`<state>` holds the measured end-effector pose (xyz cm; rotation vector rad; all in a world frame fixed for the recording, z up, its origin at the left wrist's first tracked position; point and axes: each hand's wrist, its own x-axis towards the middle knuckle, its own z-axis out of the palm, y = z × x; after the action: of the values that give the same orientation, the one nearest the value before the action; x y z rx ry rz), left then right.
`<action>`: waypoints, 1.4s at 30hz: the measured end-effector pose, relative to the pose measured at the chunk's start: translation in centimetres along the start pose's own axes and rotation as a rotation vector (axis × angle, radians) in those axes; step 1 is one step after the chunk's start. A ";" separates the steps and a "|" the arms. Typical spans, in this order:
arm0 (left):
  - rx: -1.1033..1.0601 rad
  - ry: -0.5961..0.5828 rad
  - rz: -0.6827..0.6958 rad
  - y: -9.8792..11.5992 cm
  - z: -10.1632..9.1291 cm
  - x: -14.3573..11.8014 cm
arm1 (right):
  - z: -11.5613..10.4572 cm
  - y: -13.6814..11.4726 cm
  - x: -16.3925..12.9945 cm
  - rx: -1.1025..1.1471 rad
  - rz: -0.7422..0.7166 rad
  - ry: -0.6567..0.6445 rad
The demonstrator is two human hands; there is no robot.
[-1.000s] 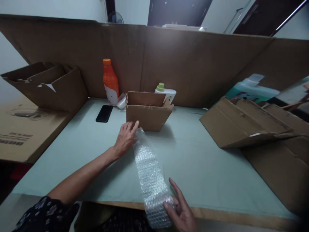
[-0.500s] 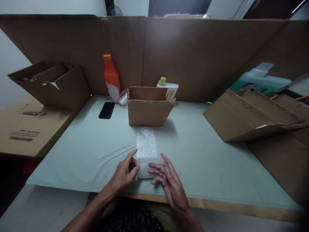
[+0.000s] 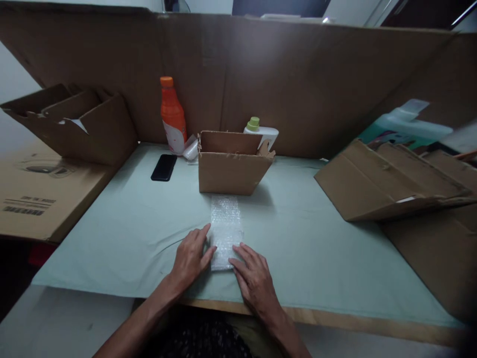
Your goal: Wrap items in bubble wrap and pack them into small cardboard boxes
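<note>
A strip of bubble wrap [image 3: 225, 226] lies flat on the pale green table cover [image 3: 305, 258], running from near the front edge up to a small open cardboard box [image 3: 231, 166]. My left hand [image 3: 192, 256] rests flat against the strip's near left corner, fingers spread. On the near right corner lies my right hand [image 3: 253, 278], fingers pressing down. Neither hand grips anything.
An orange bottle [image 3: 172, 117] and a white bottle with a green cap [image 3: 261, 132] stand behind the small box. A black phone [image 3: 164, 167] lies to the left. Cardboard boxes sit at left [image 3: 74, 124] and right [image 3: 387, 181]; a tall cardboard wall [image 3: 298, 84] closes the back.
The bubble wrap strip was stretched from the box to the table edge; it now lies flat. Both hands have come together at its near end and press it down.
</note>
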<state>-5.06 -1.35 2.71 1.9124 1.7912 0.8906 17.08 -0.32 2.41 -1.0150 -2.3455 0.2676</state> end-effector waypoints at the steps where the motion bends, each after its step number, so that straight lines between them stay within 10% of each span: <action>1: -0.042 -0.002 0.057 0.2 -0.5 -0.7 | -0.2 -0.1 0.2 0.054 0.005 -0.024; 6: -0.146 -0.128 0.141 0.8 -1.1 -4.2 | -1.5 -0.8 0.6 0.311 0.127 -0.164; 12: 0.101 -0.062 0.034 -0.2 1.1 -2.8 | -2.2 -0.9 -0.3 0.058 0.032 0.134; 21: -0.031 -0.058 0.290 0.8 -0.8 -4.0 | -0.4 -0.8 -0.3 0.168 0.056 -0.044; 31: 0.136 -0.032 0.044 0.1 0.7 -0.8 | -1.3 -1.3 -0.6 -0.046 0.032 -0.007; 37: -0.421 0.111 -0.264 0.6 0.3 -2.8 | 0.2 -0.3 0.7 0.119 0.189 -0.002; 42: -0.922 -0.049 -0.516 1.7 0.7 -4.7 | 0.2 -1.4 0.8 0.486 0.454 -0.076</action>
<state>-3.33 -6.01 2.40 0.8400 1.3553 1.1616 15.70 -0.68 3.10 -1.2782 -1.9347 1.0084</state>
